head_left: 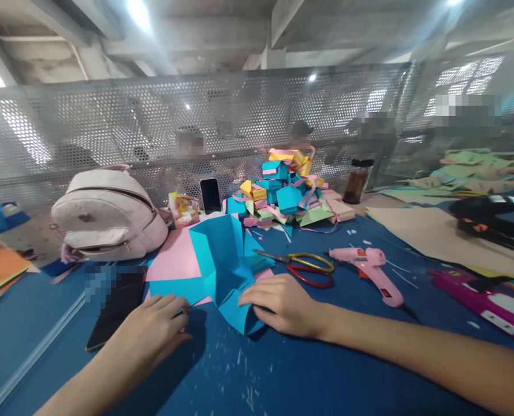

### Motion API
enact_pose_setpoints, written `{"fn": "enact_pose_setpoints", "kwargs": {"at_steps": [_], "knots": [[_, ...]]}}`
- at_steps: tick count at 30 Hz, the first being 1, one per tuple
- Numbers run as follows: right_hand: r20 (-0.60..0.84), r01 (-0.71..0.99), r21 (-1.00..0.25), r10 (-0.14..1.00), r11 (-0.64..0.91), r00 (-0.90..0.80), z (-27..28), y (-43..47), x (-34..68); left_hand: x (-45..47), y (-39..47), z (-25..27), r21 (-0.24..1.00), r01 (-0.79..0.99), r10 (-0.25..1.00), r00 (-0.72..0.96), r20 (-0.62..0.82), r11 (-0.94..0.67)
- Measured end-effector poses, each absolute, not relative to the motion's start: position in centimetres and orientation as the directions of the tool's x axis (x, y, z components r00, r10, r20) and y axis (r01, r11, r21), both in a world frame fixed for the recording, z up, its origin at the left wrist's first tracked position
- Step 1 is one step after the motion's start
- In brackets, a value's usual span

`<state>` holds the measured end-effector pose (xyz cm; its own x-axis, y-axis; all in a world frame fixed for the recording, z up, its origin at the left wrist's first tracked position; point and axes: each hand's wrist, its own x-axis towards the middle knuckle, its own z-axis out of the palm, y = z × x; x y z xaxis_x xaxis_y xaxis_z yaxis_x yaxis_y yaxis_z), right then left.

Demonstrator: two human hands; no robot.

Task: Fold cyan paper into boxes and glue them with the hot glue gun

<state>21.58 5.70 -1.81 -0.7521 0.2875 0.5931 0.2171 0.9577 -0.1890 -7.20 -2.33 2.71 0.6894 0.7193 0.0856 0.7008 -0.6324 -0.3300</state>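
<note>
A sheet of blue paper (218,248), creased into panels that partly stand up, is in front of me on the table. My right hand (280,303) has its fingers and thumb closed on the near right part of this paper, where it curls over. At the paper's left flap is my left hand (164,318), its fingers loosely bent and a gap showing between fingers and thumb. I see nothing gripped in it, and whether it touches the flap is unclear. Flat pink paper (177,257) lies beneath the blue sheet.
Scissors (300,266), a pink glue gun (369,271) and a purple device (482,300) lie to the right. Behind are a pile of folded paper boxes (283,190), a phone (210,195) and a bottle (358,180). A backpack (110,214) and dark tablet (118,306) are left.
</note>
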Motion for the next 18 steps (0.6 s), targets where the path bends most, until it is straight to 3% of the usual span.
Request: {"fn": "enact_pose_setpoints", "kwargs": {"at_steps": [5, 7, 9, 14, 18], "knots": [[0.576, 0.217, -0.113, 0.242, 0.97, -0.781, -0.8, 4.6, 21.5, -5.7, -3.6, 3.2, -0.269, 0.669, 0.627, 0.743, 0.234, -0.693], [0.568, 0.24, -0.111, 0.26, 0.964, -0.781, -0.5, 4.3, 21.5, -4.6, -3.8, 2.9, -0.305, 0.618, 0.554, 0.786, 0.276, -0.725], [0.563, 0.272, -0.14, 0.302, 0.952, -0.769, -0.3, 3.9, 21.5, -3.4, -3.8, 2.3, -0.379, 0.609, 0.55, 0.793, 0.263, -0.697], [0.512, 0.346, -0.305, 0.459, 0.887, -0.726, 0.3, 3.4, 22.4, -1.2, -2.9, 0.8, -0.393, 0.658, 0.574, 0.753, 0.322, -0.642], [0.455, 0.276, -0.315, 0.399, 0.908, -0.796, 1.4, 3.5, 23.6, -0.9, -1.5, 0.4, -0.36, 0.656, 0.554, 0.754, 0.353, -0.663]]}}
